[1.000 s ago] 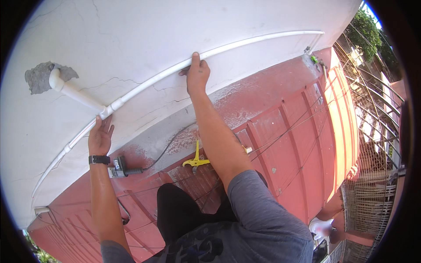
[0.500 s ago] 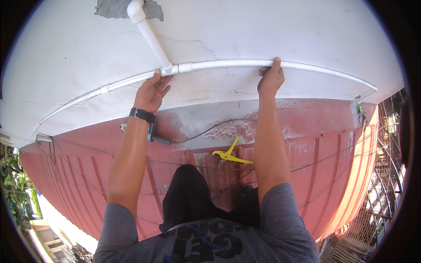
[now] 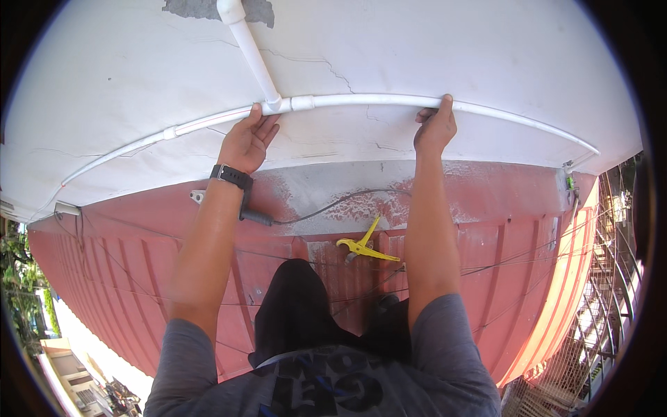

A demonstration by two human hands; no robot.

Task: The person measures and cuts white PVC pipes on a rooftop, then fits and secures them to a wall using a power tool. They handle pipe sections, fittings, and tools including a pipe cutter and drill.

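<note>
A long white plastic pipe (image 3: pixel 375 100) runs across the white wall, with a tee fitting (image 3: pixel 276 105) left of the middle. A branch pipe (image 3: pixel 253 59) rises from the tee to an elbow (image 3: pixel 230 10). My left hand (image 3: pixel 248 139) holds the pipe just left of the tee, thumb over its front and fingers beneath. Farther right, my right hand (image 3: pixel 436 126) grips the same pipe with thumb and curled fingers. Below and between my forearms, a yellow pipe cutter (image 3: pixel 365 248) lies on the red metal roof (image 3: pixel 278 247).
A dark-handled tool (image 3: pixel 256 217) with a cord lies beside my left wrist, partly hidden. Thin wires (image 3: pixel 486 263) cross the ribbed roof. Bare grey plaster (image 3: pixel 260 11) shows around the elbow. Metal grating (image 3: pixel 604 278) stands beyond the roof's right edge.
The view has shifted slightly, so the pipe and wall appear a little farther right. Both hands keep their hold on the pipe in nearly the same places.
</note>
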